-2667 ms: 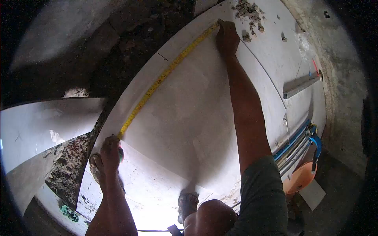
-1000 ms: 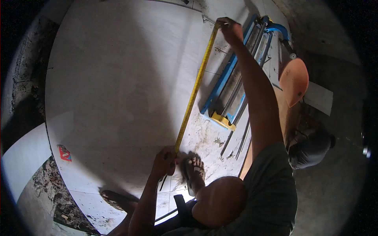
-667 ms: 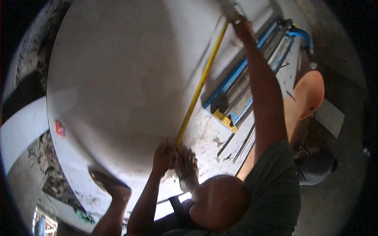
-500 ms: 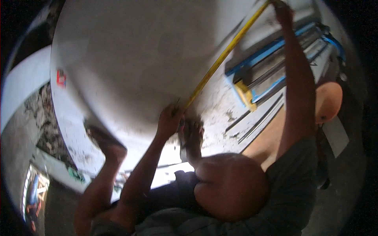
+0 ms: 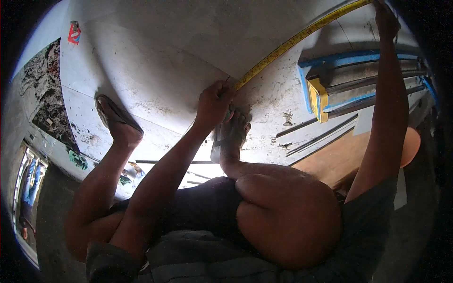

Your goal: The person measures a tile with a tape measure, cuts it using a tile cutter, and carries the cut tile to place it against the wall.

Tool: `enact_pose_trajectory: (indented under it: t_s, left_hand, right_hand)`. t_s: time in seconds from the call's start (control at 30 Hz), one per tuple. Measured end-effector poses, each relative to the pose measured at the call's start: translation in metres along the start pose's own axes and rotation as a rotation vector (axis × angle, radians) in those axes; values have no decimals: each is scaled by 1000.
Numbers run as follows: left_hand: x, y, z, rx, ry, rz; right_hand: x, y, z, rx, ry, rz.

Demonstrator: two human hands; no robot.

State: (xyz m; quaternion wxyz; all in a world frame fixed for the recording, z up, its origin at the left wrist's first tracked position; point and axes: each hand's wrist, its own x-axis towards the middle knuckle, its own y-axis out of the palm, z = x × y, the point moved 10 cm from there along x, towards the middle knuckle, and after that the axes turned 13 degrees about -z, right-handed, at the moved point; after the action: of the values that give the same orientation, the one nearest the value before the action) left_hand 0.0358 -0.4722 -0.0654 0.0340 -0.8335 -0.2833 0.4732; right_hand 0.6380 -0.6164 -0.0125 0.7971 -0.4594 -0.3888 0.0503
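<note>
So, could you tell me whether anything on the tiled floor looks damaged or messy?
Yes: dried mortar splatter soils the tile beside the blue tile cutter, and rubble fills an untiled gap at far left.

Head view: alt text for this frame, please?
A crouching person stretches a yellow tape measure across a large pale tile, left hand pinning one end, right hand the other. A blue tile cutter lies alongside.

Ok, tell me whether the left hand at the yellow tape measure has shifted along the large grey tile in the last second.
No. The left hand stays beside the sandalled right foot, pinning the yellow tape measure at the grey tile's edge; the camera turned.
</note>
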Motion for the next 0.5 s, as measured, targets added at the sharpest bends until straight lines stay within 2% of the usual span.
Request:
enact_pose_trajectory:
  t_s: [0.1, 0.17, 0.2, 0.3, 0.4, 0.5]
  left_hand:
    - [-1, 6, 5, -1, -57, 14]
    - [-3, 8, 8, -13, -73, 16]
    - [-5, 10, 5, -6, -53, 7]
    - [-8, 15, 6, 11, -31, -19]
    - [-7, 20, 9, 37, -59, 12]
    - [-8, 20, -5, 73, -44, 12]
  right_hand:
    - [-9, -30, 67, 218, 342, 212]
    - [-8, -30, 50, 148, 40, 52]
    - [-11, -36, 63, 115, -111, -27]
    - [-16, -36, 48, 200, 47, -51]
    - [-15, -20, 25, 19, 75, 75]
    - [-14, -6, 7, 43, -79, 108]
